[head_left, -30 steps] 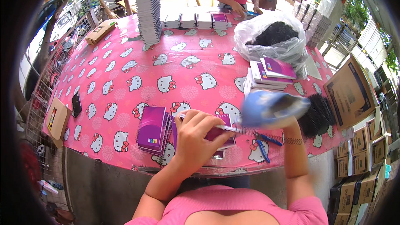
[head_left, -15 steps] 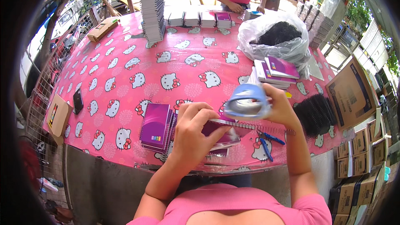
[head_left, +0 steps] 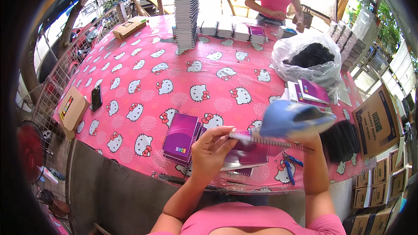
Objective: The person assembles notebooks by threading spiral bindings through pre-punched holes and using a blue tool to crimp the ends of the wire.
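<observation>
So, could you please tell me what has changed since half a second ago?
The right hand has swung the rounded blue handheld tool to the right; the left hand has drawn its fingers into a pinch on the purple-covered notebook. Nothing was visibly let go. The blue-handled pliers and the stack of purple spiral notebooks stayed put.

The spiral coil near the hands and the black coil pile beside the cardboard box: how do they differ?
The spiral coil is a single strand; the black coil pile holds many. The spiral coil extends rightward from near the left hand; the black coil pile lies on the table. Both are dark and helical.
</observation>
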A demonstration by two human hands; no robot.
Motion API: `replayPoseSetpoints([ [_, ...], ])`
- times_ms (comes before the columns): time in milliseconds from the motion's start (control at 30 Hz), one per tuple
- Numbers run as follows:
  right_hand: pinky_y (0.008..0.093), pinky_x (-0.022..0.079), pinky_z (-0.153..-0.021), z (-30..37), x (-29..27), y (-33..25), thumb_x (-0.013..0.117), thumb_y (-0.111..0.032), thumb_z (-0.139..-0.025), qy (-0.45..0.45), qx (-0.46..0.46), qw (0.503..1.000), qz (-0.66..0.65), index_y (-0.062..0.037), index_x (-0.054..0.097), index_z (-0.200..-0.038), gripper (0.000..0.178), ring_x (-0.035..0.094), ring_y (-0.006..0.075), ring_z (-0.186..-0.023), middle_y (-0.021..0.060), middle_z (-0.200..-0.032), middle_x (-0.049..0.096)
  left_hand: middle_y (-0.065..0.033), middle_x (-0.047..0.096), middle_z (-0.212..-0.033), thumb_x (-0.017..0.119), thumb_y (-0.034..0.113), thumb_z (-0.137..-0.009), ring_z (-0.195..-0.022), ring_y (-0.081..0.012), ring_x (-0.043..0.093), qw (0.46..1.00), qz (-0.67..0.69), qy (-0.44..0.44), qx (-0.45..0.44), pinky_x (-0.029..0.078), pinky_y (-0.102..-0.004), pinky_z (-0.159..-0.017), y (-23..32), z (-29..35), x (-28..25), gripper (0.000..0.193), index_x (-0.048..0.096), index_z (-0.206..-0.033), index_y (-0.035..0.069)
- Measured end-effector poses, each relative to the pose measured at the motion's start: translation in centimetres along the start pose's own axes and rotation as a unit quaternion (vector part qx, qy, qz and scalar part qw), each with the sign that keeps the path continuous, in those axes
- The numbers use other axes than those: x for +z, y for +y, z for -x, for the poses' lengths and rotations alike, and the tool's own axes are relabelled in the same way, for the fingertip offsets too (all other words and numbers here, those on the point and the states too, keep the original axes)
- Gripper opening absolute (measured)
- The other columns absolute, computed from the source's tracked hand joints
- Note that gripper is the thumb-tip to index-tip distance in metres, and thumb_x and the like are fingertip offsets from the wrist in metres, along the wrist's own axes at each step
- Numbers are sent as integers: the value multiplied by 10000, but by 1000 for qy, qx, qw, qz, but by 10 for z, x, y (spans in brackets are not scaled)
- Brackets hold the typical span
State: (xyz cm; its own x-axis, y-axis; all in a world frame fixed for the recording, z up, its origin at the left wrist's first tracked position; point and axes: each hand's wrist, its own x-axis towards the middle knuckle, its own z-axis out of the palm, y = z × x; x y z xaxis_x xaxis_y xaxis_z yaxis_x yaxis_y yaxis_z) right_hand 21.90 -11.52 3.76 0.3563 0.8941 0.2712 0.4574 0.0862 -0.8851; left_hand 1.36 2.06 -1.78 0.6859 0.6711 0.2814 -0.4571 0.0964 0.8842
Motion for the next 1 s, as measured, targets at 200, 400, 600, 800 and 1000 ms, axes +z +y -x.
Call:
replayPoseSetpoints([
  [200, 333, 534, -712, -4, 1, 23, 779, -89, -759, -13, 4, 980, -198, 30, 610, -932, 270, 642, 203, -812, 104, -874, 655, -111, 700, -1003, 700, -85, -831, -899, -132, 665, 998, -47, 8, 28, 542, -243, -799, 0, -1, -8, 293, 656, -1118, -45],
  [400, 351, 514, -793, -15, 10, 52, 711, -43, -708, 73, 112, 964, 228, 13, 616, -985, 298, 672, 285, -893, 191, -927, 667, -74, 656, -1035, 672, -75, -859, -939, -107, 618, 1000, 9, 9, 5, 526, -245, -824, 7, -5, -6, 328, 595, -1176, -35],
  [600, 308, 505, -831, 17, -44, 77, 636, -214, -882, 82, 60, 984, 146, -9, 572, -1256, 432, 666, 253, -948, 178, -1103, 665, -51, 626, -1016, 640, -31, -911, -923, -80, 584, 995, -27, -86, -50, 483, -228, -825, -1, -6, -5, 257, 580, -1160, -13],
  [800, 546, 327, -1069, 17, 25, -85, 568, -682, -774, 130, -131, 831, 524, 34, 397, -1417, 978, 474, 357, -1305, 212, -1420, 472, -72, 659, -1038, 609, -24, -935, -924, -79, 589, 996, -71, -60, 5, 479, -216, -814, 8, 3, 4, 137, 606, -1072, -33],
  [1000, 761, 78, -1038, 54, 91, -43, 537, -729, -742, 21, 5, 763, 646, 58, 324, -1443, 1075, 184, 343, -1473, 231, -1550, 256, -54, 668, -996, 626, -10, -926, -900, -85, 601, 994, -99, -41, -2, 481, -225, -813, -2, 6, 8, 133, 609, -1057, -10],
])
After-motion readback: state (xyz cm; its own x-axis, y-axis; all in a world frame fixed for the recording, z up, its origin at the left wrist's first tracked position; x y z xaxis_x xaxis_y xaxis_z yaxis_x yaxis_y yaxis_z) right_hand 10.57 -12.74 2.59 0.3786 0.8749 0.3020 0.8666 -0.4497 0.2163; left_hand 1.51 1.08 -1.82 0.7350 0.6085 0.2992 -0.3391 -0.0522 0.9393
